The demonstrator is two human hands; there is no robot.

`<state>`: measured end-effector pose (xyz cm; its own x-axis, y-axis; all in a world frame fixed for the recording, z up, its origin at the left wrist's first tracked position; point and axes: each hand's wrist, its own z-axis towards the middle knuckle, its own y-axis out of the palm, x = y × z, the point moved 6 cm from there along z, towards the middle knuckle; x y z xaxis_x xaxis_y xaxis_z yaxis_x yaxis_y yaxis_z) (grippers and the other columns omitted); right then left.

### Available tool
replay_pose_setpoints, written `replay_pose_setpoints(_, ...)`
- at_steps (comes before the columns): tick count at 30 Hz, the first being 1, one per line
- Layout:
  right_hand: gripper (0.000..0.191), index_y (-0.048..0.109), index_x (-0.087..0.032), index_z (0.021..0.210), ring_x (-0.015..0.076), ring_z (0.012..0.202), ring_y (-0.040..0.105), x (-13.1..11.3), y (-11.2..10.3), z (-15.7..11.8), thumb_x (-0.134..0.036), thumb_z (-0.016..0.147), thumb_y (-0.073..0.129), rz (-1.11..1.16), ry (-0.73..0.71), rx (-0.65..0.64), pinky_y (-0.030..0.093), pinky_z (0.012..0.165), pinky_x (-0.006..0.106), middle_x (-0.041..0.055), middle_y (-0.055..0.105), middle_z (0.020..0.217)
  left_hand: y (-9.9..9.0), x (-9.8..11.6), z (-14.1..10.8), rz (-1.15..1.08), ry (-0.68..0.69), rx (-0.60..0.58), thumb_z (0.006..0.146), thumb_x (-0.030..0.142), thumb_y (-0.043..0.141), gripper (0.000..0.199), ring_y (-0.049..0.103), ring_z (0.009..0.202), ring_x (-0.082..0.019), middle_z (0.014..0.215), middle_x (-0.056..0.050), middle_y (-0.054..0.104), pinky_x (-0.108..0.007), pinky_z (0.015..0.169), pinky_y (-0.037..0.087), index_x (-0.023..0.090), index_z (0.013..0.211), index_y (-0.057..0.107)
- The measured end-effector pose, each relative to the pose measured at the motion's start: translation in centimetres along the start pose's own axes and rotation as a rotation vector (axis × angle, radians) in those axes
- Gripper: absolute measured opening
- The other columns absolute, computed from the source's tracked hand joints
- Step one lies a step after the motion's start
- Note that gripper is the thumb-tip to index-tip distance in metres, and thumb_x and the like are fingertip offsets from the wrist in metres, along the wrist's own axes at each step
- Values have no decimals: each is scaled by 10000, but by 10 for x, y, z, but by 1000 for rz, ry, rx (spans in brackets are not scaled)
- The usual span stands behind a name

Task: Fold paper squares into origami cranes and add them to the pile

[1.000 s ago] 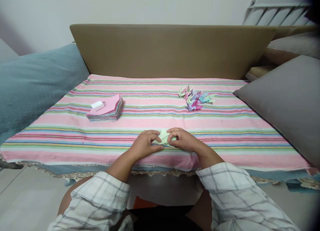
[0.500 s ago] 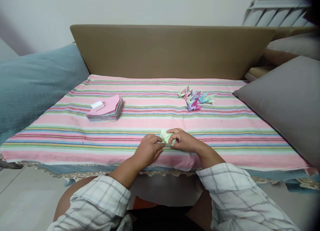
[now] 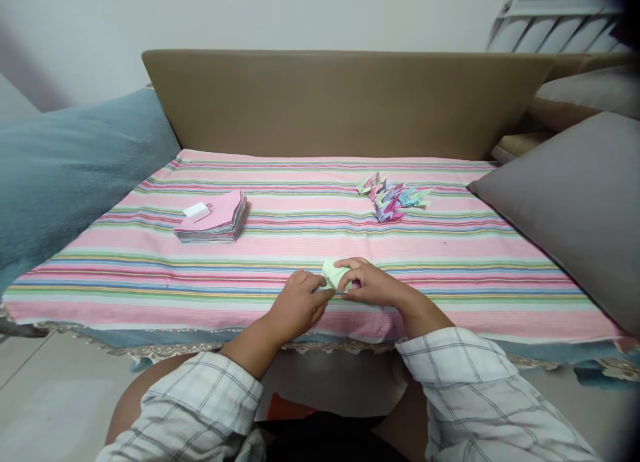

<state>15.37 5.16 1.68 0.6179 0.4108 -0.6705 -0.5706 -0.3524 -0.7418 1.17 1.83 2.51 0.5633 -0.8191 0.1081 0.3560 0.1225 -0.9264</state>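
A small pale green folded paper (image 3: 332, 273) is held between my two hands, just above the front part of the striped cloth. My left hand (image 3: 301, 299) pinches its left lower edge between thumb and fingers. On the other side, my right hand (image 3: 369, 282) grips the paper's right part, with the index finger curled over it. The fingers hide some of the folds. Farther back to the right lies a cluster of folded paper cranes (image 3: 393, 199) in several colours. To the left sits a stack of square paper (image 3: 220, 217), pink on top.
A white plug adapter (image 3: 197, 212) rests on the paper stack. The striped cloth (image 3: 280, 242) covers the seat, with a brown backrest (image 3: 345, 105) behind. A blue cushion (image 3: 85, 169) stands at the left and a grey cushion (image 3: 575, 202) at the right.
Both hands stay around the green paper. The left thumb has shifted slightly to the right along its lower edge; the view has moved a touch.
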Motion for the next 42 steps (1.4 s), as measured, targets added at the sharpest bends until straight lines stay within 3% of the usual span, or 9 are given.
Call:
replay_pose_setpoints(4, 154, 732, -266, 846, 257, 1220, 416, 2, 1, 0, -216, 712, 674, -33, -17, -5, 364, 992, 427, 68, 482, 1308, 2, -1, 0, 44, -5, -25, 865, 217, 450, 294, 473, 864, -207, 919, -72, 558, -363, 775, 381, 279, 1096, 620)
replay_pose_setpoints(10, 153, 722, -274, 892, 265, 1254, 376, -1, 2, 0, -303, 771, 632, -49, -44, -44, 319, 1021, 444, 68, 456, 1329, 3, -3, -1, 48, -15, -41, 862, 255, 472, 253, 463, 859, -216, 879, -71, 540, -365, 770, 381, 273, 1044, 647)
replay_pose_setpoints(14, 152, 719, -255, 852, 270, 1253, 373, -4, 2, 0, -291, 810, 577, -80, 18, -40, 312, 1012, 462, 77, 455, 1326, -2, -7, -1, -71, -40, -70, 838, 270, 524, 216, 486, 863, -213, 850, -62, 559, -360, 784, 390, 259, 1011, 652)
replay_pose_setpoints(17, 163, 718, -255, 816, 275, 1244, 372, -7, 2, 2, -295, 818, 559, -96, 64, -24, 311, 1003, 469, 67, 461, 1322, -7, -16, -1, -235, -141, -109, 797, 331, 598, 132, 516, 824, -190, 772, -29, 561, -326, 769, 407, 208, 824, 639)
replay_pose_setpoints(21, 172, 720, -265, 828, 278, 1245, 358, -7, 4, 4, -337, 815, 564, -93, 94, -12, 300, 1001, 484, 67, 466, 1312, -21, -33, -3, -341, -392, 48, 656, 454, 723, 387, 521, 791, -187, 817, -25, 542, -299, 681, 427, 180, 897, 592)
replay_pose_setpoints(24, 185, 720, -259, 830, 277, 1236, 364, -6, 5, 4, -353, 814, 562, -98, 93, -9, 297, 1000, 485, 72, 469, 1304, -23, -27, -1, -391, -303, 105, 687, 431, 711, 378, 509, 867, -193, 888, -41, 530, -317, 754, 426, 205, 978, 626)
replay_pose_setpoints(27, 199, 720, -252, 820, 282, 1248, 350, -6, 4, 4, -377, 807, 566, -85, 96, -9, 294, 1004, 472, 72, 465, 1309, -18, -25, -2, -404, -291, 94, 776, 372, 637, 164, 508, 855, -179, 826, -33, 515, -310, 761, 416, 223, 826, 687)
replay_pose_setpoints(36, 225, 697, -230, 797, 246, 1184, 422, 1, 2, 8, -374, 824, 526, -27, 112, 68, 312, 995, 428, 58, 541, 1232, -10, -39, -3, -479, -490, 71, 749, 334, 645, 165, 536, 768, -157, 734, -16, 566, -278, 695, 416, 190, 668, 649)
replay_pose_setpoints(42, 186, 688, -240, 753, 245, 1134, 455, 3, 5, 11, -366, 797, 558, -83, 121, 129, 333, 965, 424, 35, 569, 1196, -10, -41, -2, -330, -563, -44, 733, 353, 644, 195, 540, 805, -167, 776, -15, 601, -299, 750, 388, 190, 626, 636)
